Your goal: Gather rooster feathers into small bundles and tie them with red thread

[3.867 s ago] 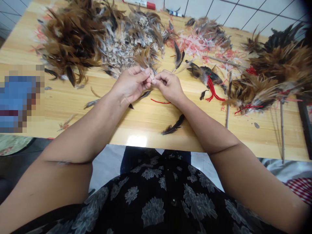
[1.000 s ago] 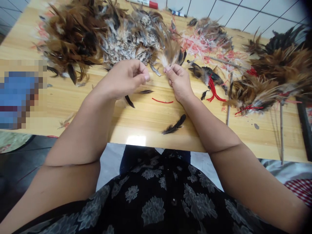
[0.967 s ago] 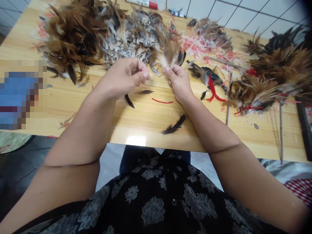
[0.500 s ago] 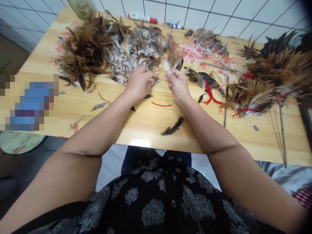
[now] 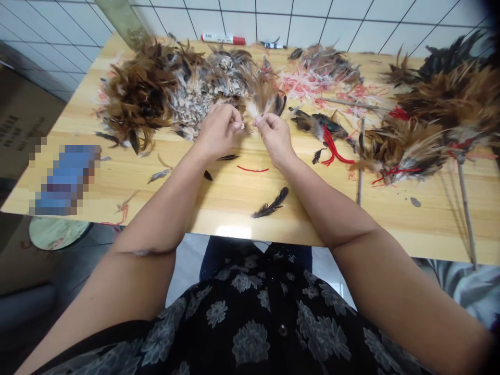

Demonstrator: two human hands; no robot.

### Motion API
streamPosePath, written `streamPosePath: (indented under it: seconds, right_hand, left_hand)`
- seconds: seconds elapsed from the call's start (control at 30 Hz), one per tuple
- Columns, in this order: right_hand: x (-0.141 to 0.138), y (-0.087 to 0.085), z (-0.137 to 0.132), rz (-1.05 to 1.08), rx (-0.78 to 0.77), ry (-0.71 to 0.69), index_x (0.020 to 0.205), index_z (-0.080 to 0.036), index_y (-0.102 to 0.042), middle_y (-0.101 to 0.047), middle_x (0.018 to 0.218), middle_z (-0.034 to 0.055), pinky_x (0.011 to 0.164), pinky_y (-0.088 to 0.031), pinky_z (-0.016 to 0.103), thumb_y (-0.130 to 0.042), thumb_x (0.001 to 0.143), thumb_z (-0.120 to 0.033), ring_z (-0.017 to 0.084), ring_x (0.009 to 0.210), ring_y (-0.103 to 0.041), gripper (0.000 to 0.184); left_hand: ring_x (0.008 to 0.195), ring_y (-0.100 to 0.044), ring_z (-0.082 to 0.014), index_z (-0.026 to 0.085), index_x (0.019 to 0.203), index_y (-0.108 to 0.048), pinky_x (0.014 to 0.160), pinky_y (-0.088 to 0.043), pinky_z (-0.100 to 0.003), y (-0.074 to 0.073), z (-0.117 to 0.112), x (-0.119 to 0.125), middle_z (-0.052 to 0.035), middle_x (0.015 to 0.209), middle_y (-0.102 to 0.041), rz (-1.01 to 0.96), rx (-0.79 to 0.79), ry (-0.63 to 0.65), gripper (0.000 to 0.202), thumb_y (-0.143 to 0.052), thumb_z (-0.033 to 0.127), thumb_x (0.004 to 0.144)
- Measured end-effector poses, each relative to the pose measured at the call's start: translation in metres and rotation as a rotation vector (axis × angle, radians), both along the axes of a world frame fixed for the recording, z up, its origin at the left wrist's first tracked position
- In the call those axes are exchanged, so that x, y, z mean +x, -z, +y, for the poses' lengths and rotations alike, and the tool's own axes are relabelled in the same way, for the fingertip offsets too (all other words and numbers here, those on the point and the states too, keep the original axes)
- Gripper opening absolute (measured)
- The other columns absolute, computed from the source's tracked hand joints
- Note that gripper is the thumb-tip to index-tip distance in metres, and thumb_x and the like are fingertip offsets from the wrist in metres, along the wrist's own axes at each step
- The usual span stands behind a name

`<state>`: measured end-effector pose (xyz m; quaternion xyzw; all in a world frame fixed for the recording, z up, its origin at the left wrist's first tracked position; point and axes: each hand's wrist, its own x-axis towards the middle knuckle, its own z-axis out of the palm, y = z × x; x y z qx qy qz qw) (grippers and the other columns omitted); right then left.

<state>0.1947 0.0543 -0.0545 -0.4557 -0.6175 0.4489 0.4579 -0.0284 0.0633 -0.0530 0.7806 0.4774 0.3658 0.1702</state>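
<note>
My right hand point(image 5: 274, 138) pinches the quill ends of a small bunch of brown feathers point(image 5: 262, 98) that fans up and away from me. Close to its left, my left hand point(image 5: 219, 131) is closed in a pinch, holding a small pale feather tip at the bunch's base. Both hands hover over the wooden table point(image 5: 234, 192), just in front of a big heap of brown, black and speckled loose feathers point(image 5: 172, 91).
A red string piece point(image 5: 252, 169) and a dark feather point(image 5: 270, 204) lie near the front edge. Feather bundles tied with red cord point(image 5: 402, 151) and thin sticks point(image 5: 360, 159) fill the right side. A red-capped marker point(image 5: 222, 39) lies at the back. A pixelated blue patch point(image 5: 64, 177) is on the left.
My left hand reached into the heap, then came back to the bunch with a small feather. My right hand kept hold of the bunch. My view tilted up.
</note>
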Motion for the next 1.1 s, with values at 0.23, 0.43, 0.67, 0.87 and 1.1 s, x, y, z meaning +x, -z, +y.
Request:
streamPosePath:
  seconds: [0.23, 0.43, 0.67, 0.87, 1.1]
  right_hand:
    - [0.003, -0.008, -0.009, -0.043, 0.005, 0.033, 0.088, -0.025, -0.066, -0.049, 0.081, -0.0048, 0.086, -0.043, 0.035, -0.085, 0.125, -0.049, 0.017, 0.086, -0.048, 0.049]
    - [0.01, -0.001, -0.009, -0.131, 0.105, -0.027, 0.086, -0.025, -0.065, -0.053, 0.083, -0.0034, 0.087, -0.046, 0.036, -0.092, 0.117, -0.068, 0.018, 0.087, -0.053, 0.059]
    - [0.012, 0.011, -0.003, -0.165, 0.163, -0.038, 0.086, -0.025, -0.066, -0.061, 0.087, -0.0015, 0.09, -0.05, 0.037, -0.092, 0.115, -0.074, 0.019, 0.089, -0.058, 0.062]
    - [0.011, 0.011, -0.001, -0.177, 0.179, -0.066, 0.082, -0.025, -0.066, -0.062, 0.088, -0.0004, 0.094, -0.053, 0.039, -0.098, 0.111, -0.069, 0.019, 0.092, -0.062, 0.062]
    - [0.01, 0.008, -0.004, -0.198, 0.154, -0.106, 0.081, -0.024, -0.061, -0.058, 0.088, -0.0013, 0.096, -0.05, 0.039, -0.103, 0.108, -0.065, 0.018, 0.092, -0.058, 0.064]
  left_hand:
    - [0.094, -0.082, -0.0311, 0.031, 0.118, -0.062, 0.09, -0.068, -0.048, -0.012, -0.022, -0.008, -0.0047, 0.096, -0.076, -0.173, -0.081, 0.05, 0.063, -0.064, 0.094, 0.126]
    - [0.099, -0.084, -0.032, 0.031, 0.113, -0.074, 0.099, -0.069, -0.045, -0.032, -0.037, -0.003, -0.0039, 0.101, -0.085, 0.042, 0.003, -0.004, 0.014, -0.077, 0.042, 0.123]
    - [0.121, -0.092, -0.0367, 0.03, 0.112, -0.082, 0.12, -0.071, -0.052, -0.04, -0.046, 0.002, -0.0063, 0.119, -0.093, 0.151, 0.046, 0.017, 0.018, -0.074, 0.014, 0.113]
    - [0.128, -0.091, -0.0369, 0.034, 0.115, -0.084, 0.118, -0.072, -0.054, -0.035, -0.044, 0.001, -0.0085, 0.127, -0.093, 0.196, 0.149, 0.05, 0.024, -0.068, 0.017, 0.114]
    - [0.129, -0.089, -0.0373, 0.036, 0.12, -0.083, 0.117, -0.071, -0.055, -0.03, -0.042, -0.001, -0.0078, 0.127, -0.091, 0.256, 0.15, 0.043, 0.019, -0.067, 0.025, 0.12]
